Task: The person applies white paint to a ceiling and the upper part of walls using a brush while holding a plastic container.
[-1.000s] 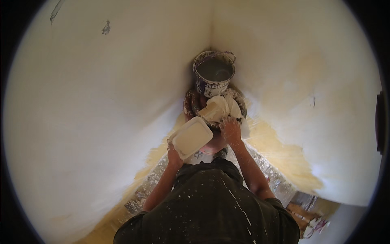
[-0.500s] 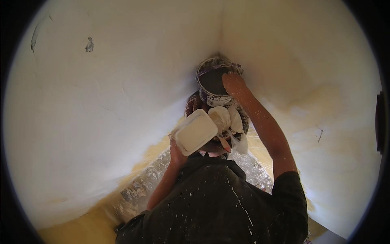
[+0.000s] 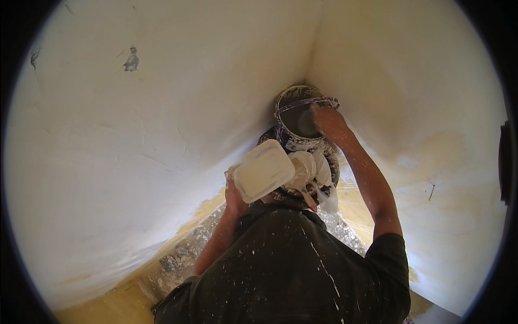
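My left hand (image 3: 234, 195) grips the near left side of a white rectangular tub (image 3: 264, 170), its pale face turned up toward me. Part of that hand is hidden behind the tub. At the rim of a paint-stained bucket (image 3: 295, 141), my right hand (image 3: 328, 122) is closed and reaches in from the right. Below its fingers a pale, blurred shape (image 3: 306, 125) shows inside the bucket; I cannot make out what it is. The bucket's purplish handle (image 3: 302, 102) lies across its opening, above dark grey contents.
Pale walls (image 3: 178, 108) (image 3: 410, 97) meet in a corner right behind the bucket. Crumpled whitish plastic bags (image 3: 305, 168) lie on a dark, splattered round support (image 3: 337, 162) in front of it. The floor (image 3: 186, 259) is speckled white.
My right hand has shifted within the bucket's opening, and the pale shape below it has come into view. The whole view has swung slightly; my left hand still holds the tub.
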{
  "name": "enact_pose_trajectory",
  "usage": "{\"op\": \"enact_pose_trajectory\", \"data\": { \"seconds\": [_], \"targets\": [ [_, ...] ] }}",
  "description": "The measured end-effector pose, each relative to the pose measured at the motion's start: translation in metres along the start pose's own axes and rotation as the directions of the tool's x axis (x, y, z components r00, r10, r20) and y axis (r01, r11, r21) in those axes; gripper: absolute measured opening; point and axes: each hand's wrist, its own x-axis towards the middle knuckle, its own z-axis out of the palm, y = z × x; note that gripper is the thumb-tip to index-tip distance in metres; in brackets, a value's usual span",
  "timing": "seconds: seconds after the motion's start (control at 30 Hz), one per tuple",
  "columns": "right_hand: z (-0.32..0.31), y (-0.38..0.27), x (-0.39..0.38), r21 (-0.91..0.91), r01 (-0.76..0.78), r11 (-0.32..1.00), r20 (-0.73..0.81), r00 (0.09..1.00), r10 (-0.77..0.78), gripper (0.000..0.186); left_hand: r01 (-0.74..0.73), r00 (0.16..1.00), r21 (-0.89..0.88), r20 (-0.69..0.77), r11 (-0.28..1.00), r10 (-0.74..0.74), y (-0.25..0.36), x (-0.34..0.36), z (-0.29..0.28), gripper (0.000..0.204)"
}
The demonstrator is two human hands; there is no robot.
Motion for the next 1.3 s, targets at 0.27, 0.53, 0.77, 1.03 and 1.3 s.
{"op": "enact_pose_trajectory", "data": {
  "seconds": [0.27,0.53,0.77,1.03,1.3],
  "targets": [
    [-0.010,-0.006,-0.038,0.513,0.081,0.855,-0.281,0.956,0.078,0.026,-0.232,0.970,0.347,0.010,0.909,0.244,-0.001,0.010,0.001,0.037],
    [-0.035,-0.037,-0.064,0.723,-0.009,0.691,-0.210,0.950,0.232,0.025,0.397,0.913,-0.767,0.273,0.504,-0.305,0.015,0.013,0.005,0.045],
    [-0.053,-0.079,-0.079,0.712,0.013,0.702,-0.195,0.964,0.180,0.027,0.433,0.897,-0.771,0.316,0.467,-0.310,0.027,0.013,-0.005,0.037],
    [-0.047,-0.106,-0.086,0.580,0.178,0.795,-0.344,0.938,0.040,0.030,0.192,0.977,-0.505,0.176,0.842,-0.117,0.028,0.010,-0.001,0.042],
    [-0.048,-0.116,-0.087,0.563,0.232,0.793,-0.361,0.932,-0.017,0.031,0.031,0.987,-0.009,0.160,0.999,-0.029,0.027,0.010,-0.004,0.039]
  ]
}}
